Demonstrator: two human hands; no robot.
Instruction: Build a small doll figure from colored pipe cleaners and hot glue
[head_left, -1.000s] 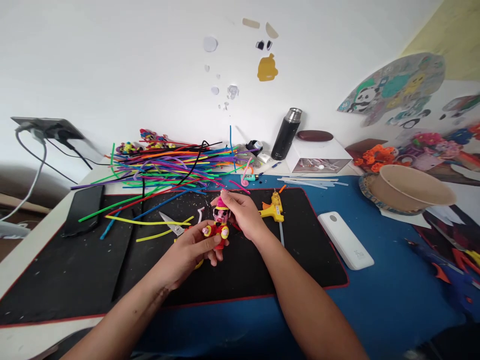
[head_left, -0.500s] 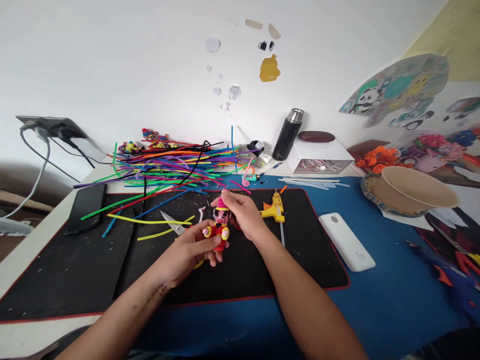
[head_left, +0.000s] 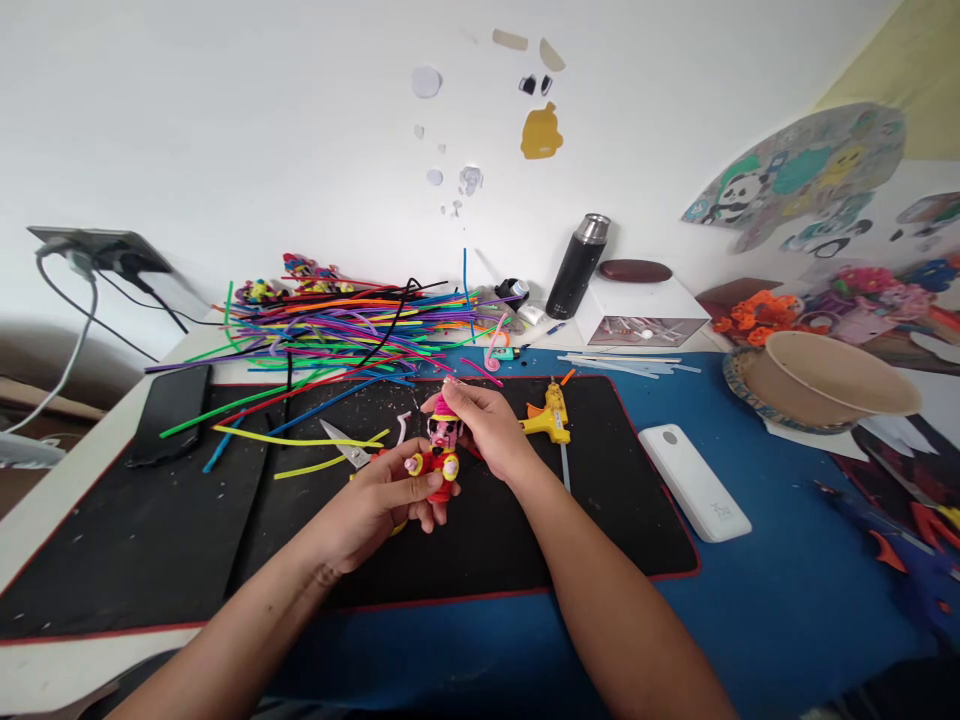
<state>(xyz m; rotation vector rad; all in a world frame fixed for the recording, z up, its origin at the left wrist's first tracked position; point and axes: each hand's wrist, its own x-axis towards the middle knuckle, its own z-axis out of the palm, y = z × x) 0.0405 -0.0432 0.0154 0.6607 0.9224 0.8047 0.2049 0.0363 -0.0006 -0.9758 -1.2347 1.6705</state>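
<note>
Position: 1 pipe-cleaner doll (head_left: 441,450) is held upright over the middle of the black mat (head_left: 150,540), between both hands.

Left hand (head_left: 375,505): fingers curled shut round the doll's red lower body, thumb across the front.
Right hand (head_left: 487,425): thumb and fingertips pinched closed on the doll's pink hat, the other fingers folded.

Edges and room: the mat's red-trimmed near edge runs under both forearms. Beyond it lies the blue table cover (head_left: 787,580). The mat's near-left part shows only small trimmings. To the left of the doll, 1 pair of scissors (head_left: 343,447) lies close by with 2 loose yellow stems. To the right, 1 yellow glue gun (head_left: 551,415) lies just beside the right hand. 1 phone (head_left: 169,412) sits at the mat's far-left edge, and 1 white power bank (head_left: 694,482) lies off the mat's right edge.

Containers: 1 paper bowl (head_left: 825,380) is at far right, its contents not visible. 1 white box (head_left: 641,310) stands against the wall with a dark oval case on top, and the items in it are too small to tell. 1 dark flask (head_left: 576,265) stands upright and capped beside the box.

Counts: the pile of pipe cleaners (head_left: 337,325) along the far edge is too tangled to count. The clear glue sticks (head_left: 630,362) in front of the box are several, the number uncertain.
</note>
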